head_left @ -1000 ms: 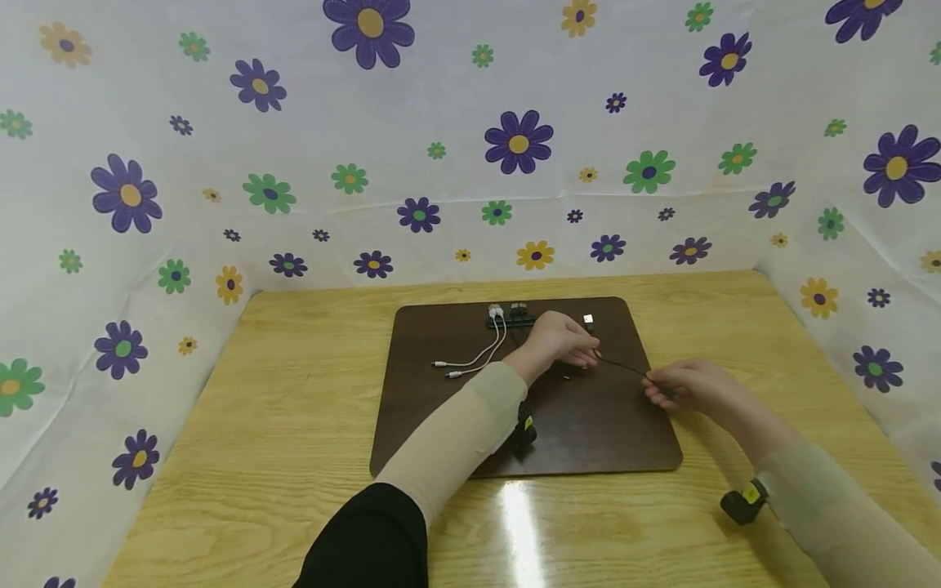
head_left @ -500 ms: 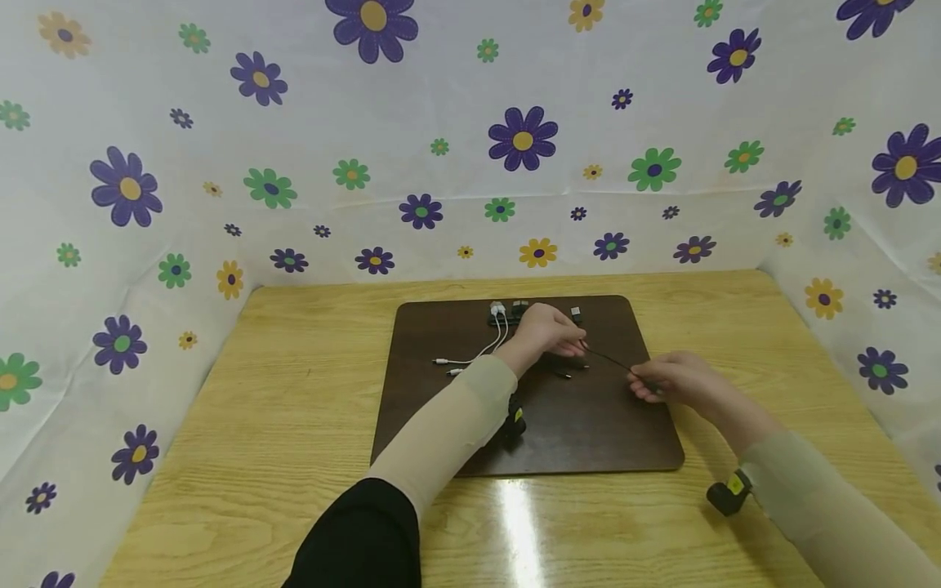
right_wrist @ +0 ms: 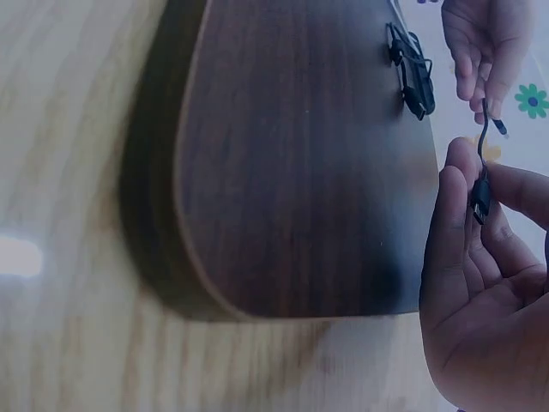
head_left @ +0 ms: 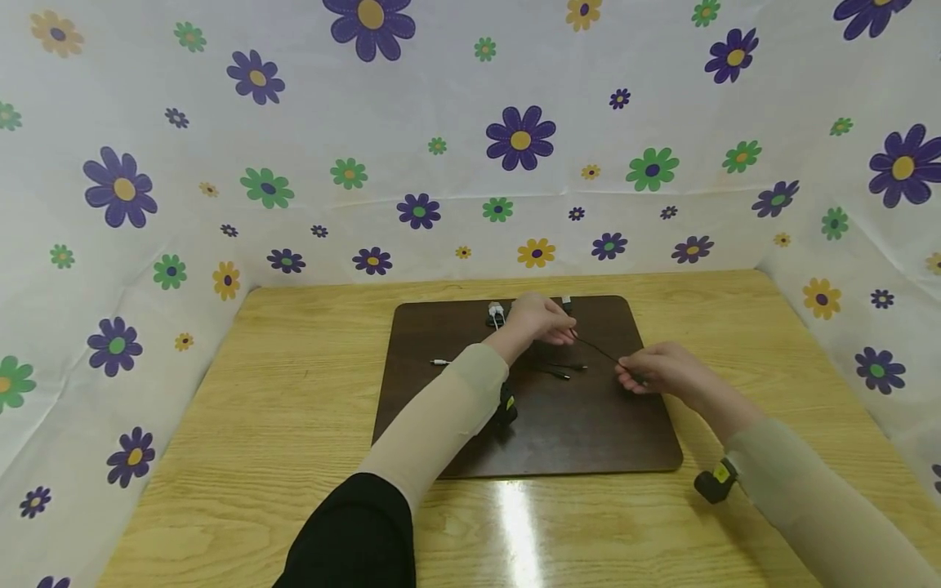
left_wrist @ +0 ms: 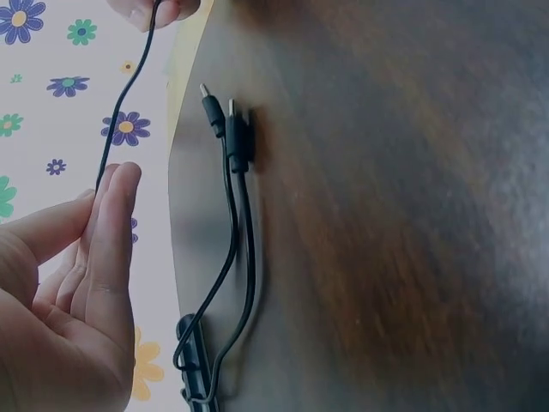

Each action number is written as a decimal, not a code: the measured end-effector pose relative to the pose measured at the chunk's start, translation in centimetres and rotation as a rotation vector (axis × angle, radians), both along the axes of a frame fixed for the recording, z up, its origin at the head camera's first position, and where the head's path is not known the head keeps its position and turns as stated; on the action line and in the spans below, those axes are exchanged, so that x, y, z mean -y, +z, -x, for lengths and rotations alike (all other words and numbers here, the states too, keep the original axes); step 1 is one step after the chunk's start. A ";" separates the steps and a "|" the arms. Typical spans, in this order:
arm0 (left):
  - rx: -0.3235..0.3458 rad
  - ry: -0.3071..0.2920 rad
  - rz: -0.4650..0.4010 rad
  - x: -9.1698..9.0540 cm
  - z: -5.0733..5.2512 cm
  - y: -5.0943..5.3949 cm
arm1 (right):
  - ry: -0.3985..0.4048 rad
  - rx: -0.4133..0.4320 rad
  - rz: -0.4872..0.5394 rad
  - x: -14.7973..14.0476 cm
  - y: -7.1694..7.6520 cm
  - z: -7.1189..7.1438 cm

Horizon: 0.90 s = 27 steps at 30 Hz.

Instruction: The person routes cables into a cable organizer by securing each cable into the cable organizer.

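Observation:
A thin black USB cable (head_left: 595, 349) stretches between both hands above the dark brown board. My left hand (head_left: 540, 318) pinches it near its USB-A plug (head_left: 566, 304), which sticks up past the fingers. My right hand (head_left: 665, 371) pinches the other end; its small black connector (right_wrist: 481, 199) shows between thumb and fingers in the right wrist view. Beneath the left hand lies a black USB hub (left_wrist: 196, 352), mostly hidden in the head view. Two black cables (left_wrist: 244, 215) run from it, their connectors lying on the board.
White cable plugs (head_left: 496, 312) are at the board's back edge; one white cable tip (head_left: 439, 362) shows left of the left forearm. The dark brown board (head_left: 588, 433) lies on a wooden table (head_left: 294, 392). A flower-printed cloth (head_left: 412, 98) stands behind and at the sides.
Both hands have moved left and slightly away, carrying the black cable. The left hand now covers more of the hub and white cables, while the black cables' tips have come into view.

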<state>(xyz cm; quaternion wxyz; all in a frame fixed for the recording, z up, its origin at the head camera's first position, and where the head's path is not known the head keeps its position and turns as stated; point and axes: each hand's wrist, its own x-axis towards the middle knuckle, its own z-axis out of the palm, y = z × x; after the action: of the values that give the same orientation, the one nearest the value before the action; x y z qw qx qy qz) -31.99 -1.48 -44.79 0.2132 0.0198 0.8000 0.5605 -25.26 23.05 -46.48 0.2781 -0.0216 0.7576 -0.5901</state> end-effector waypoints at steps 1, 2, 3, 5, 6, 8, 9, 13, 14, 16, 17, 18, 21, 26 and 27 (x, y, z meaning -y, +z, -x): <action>-0.001 0.006 0.006 0.1 0.0 0.1 | -0.001 -0.001 -0.002 0.1 0.0 0.1; -0.005 0.008 0.012 0.2 0.1 0.1 | -0.001 -0.005 -0.006 0.2 0.1 0.1; -0.007 0.013 0.016 0.3 0.1 0.1 | -0.004 -0.005 -0.010 0.4 0.1 0.2; -0.011 0.018 0.026 0.5 0.2 0.1 | -0.005 -0.009 -0.013 0.7 0.1 0.3; -0.011 0.019 0.027 0.7 0.3 0.0 | -0.007 -0.013 -0.015 0.9 0.2 0.3; -0.010 0.020 0.027 1.0 0.4 -0.1 | -0.007 -0.021 -0.013 1.2 0.1 0.4; -0.007 0.022 0.032 1.1 0.5 -0.2 | -0.005 -0.025 -0.009 1.4 0.1 0.5; -0.011 0.031 0.057 1.6 0.8 -0.2 | -0.006 -0.047 -0.013 2.1 0.2 0.8; -0.012 0.033 0.065 1.7 0.9 -0.2 | -0.006 -0.051 -0.014 2.2 0.2 0.9; -0.014 0.040 0.067 1.9 1.0 -0.1 | -0.010 -0.057 -0.020 2.6 0.3 1.1; -0.015 0.048 0.069 2.0 1.0 -0.1 | -0.014 -0.058 -0.023 2.7 0.3 1.2; -0.016 0.057 0.067 2.1 1.1 -0.1 | -0.021 -0.056 -0.022 2.9 0.4 1.3; -0.019 0.081 0.057 2.3 1.2 -0.1 | -0.026 -0.062 -0.012 3.2 0.4 1.6; -0.041 0.096 0.059 2.7 1.3 -0.1 | -0.030 -0.093 -0.027 3.9 0.2 2.1; -0.045 0.099 0.070 2.8 1.3 0.0 | -0.030 -0.099 -0.028 4.0 0.2 2.2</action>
<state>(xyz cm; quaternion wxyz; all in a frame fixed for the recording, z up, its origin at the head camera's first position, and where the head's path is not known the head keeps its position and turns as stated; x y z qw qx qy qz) -33.27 -4.26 -44.80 0.1679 -0.0148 0.8236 0.5416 -27.41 19.01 -46.25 0.2317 -0.0353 0.7789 -0.5817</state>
